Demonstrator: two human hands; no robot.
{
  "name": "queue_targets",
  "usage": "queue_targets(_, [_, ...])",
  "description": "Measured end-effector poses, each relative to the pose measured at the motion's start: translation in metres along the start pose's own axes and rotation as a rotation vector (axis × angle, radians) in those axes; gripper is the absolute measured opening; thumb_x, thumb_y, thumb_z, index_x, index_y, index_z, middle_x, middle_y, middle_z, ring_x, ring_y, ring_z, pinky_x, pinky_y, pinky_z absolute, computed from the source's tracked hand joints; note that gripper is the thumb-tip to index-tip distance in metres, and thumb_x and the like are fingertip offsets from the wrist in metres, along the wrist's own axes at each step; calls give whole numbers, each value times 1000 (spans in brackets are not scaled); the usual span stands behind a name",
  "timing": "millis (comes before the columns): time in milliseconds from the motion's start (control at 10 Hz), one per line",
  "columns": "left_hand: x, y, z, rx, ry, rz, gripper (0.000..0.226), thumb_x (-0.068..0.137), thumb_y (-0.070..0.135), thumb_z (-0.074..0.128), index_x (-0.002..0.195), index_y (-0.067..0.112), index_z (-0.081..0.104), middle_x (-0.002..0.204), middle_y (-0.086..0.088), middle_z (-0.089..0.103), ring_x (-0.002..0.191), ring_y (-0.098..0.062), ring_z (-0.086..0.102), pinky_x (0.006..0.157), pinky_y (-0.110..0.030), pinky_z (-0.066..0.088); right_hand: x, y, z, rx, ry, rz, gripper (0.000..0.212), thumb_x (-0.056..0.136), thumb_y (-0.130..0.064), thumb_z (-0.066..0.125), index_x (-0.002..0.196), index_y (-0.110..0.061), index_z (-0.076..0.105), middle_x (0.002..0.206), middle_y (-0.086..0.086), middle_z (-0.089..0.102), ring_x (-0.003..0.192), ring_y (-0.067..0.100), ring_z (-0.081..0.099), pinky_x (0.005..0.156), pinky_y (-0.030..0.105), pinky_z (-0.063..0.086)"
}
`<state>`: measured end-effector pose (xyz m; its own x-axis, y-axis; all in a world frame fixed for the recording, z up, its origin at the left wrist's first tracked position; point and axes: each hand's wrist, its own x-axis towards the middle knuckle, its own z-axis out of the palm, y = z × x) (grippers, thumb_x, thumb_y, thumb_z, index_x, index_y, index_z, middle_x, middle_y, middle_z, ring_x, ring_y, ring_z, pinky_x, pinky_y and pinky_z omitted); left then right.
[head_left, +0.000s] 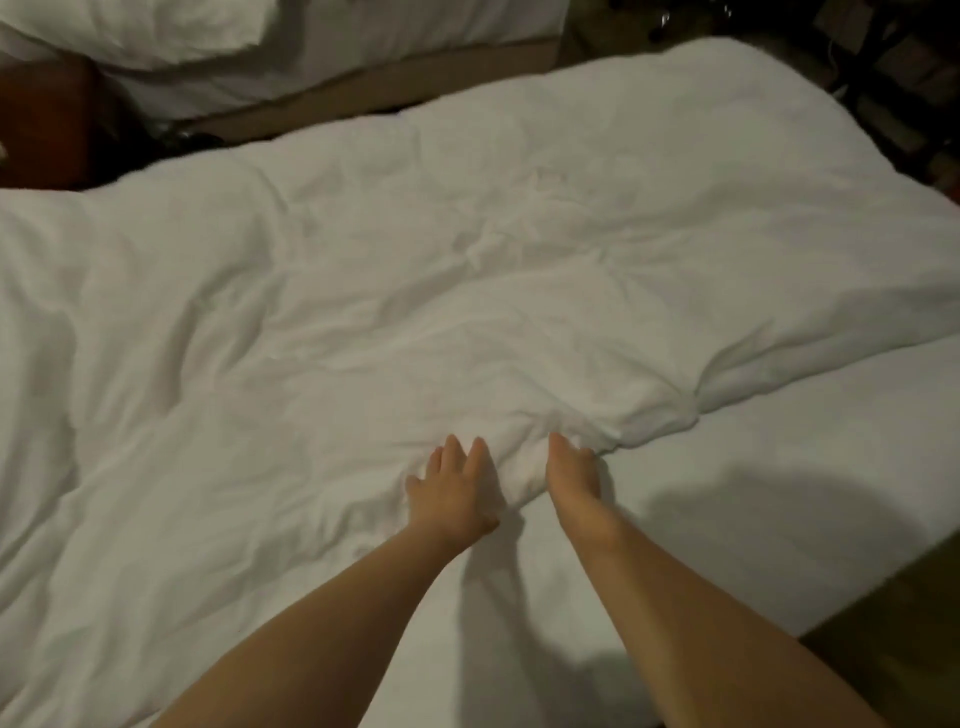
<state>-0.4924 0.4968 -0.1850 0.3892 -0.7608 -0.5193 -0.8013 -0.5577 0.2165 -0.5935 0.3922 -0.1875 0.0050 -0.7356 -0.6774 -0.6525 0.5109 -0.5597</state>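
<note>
Head view: looks forward and down at 2 bare hands working on white bedding.
Duvet (415, 270): white, thick and creased, it covers most of the frame, running from the left edge to the far right. Its near edge slants across the lower middle and bunches into a rumpled fold right at the hands.
Left hand (452, 483): palm down on top of the duvet just inside its near edge, fingers straight and slightly spread, pressing the cloth.
Right hand (574, 478): seen edge-on just beside the left, at the bunched fold. Its fingers disappear into the cloth, so I cannot tell whether they curl round it or only push.
Why held so: probably 1 hand pins the edge while the other works the fold, to flatten or straighten the duvet.
Sheet (753, 493): a smooth white strip left bare to the right of the hands, where the duvet stops short. The person's shadow falls on it.
Second bed (363, 57): along the top, well apart, also in white, with a pillow (130, 26) at its left end.
Far right: dark clutter, too dim to make out.
</note>
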Motion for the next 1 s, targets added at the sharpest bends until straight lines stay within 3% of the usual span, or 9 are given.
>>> queue_targets(200, [72,44,35,162,-132,-202,115,74,60,66,148,29,-17,156,-14,-13,144,-38,-6,106,-60,23,89,12,-35,473,6,203,62,90,-50,55,136,-9,49,135,8,53,122,29,50,104,43,41])
queue_targets(300, [94,42,54,323,-68,-176,101,81,39,66,152,24,-4,152,-25,11,136,-44,22,94,-60,40,144,8,-47,826,-61,220,88,65,-69,71,135,-21,47,132,-2,57,115,24,57,100,42,46])
queue_targets(400, [107,36,51,351,-23,-35,87,68,16,77,144,20,35,112,-24,56,86,-37,59,62,-45,54,193,27,-55,966,-44,176,88,58,-65,78,130,-19,57,127,6,63,110,29,62,98,48,48])
queue_targets(500, [101,30,18,289,6,103,67,91,25,51,149,30,19,122,-9,54,104,-31,58,80,-37,47,173,-8,-85,948,142,81,45,82,-19,71,123,-8,58,129,15,60,111,29,60,96,45,49])
queue_targets(600, [69,33,-30,260,297,355,60,79,14,58,136,22,44,90,-9,64,75,-30,65,56,-32,46,122,-61,-124,839,349,-11,46,90,-15,63,130,3,49,129,19,57,116,32,58,94,38,48])
queue_targets(700, [7,36,-14,259,447,561,43,59,21,58,101,22,48,55,-4,59,37,-22,56,29,-23,39,54,-11,-135,698,360,86,46,95,-25,56,128,6,50,126,22,59,113,35,59,80,33,49])
queue_targets(800, [-40,51,40,230,7,397,35,88,13,42,123,15,43,103,-15,63,85,-31,67,66,-35,54,57,84,-136,480,280,308,46,94,-16,55,134,5,43,133,23,51,119,37,53,84,34,44])
queue_targets(900, [-77,60,84,272,-330,314,51,95,16,41,143,19,26,144,-13,31,129,-29,39,98,-44,35,42,89,-134,180,245,309,68,93,-20,57,148,-1,22,149,23,31,135,38,35,109,43,33])
queue_targets(1000, [-87,52,104,326,-293,280,70,91,25,47,150,25,10,155,-10,11,140,-27,20,102,-48,27,10,100,-103,-235,275,122,84,91,-38,60,153,-16,9,155,18,17,139,36,25,111,44,25])
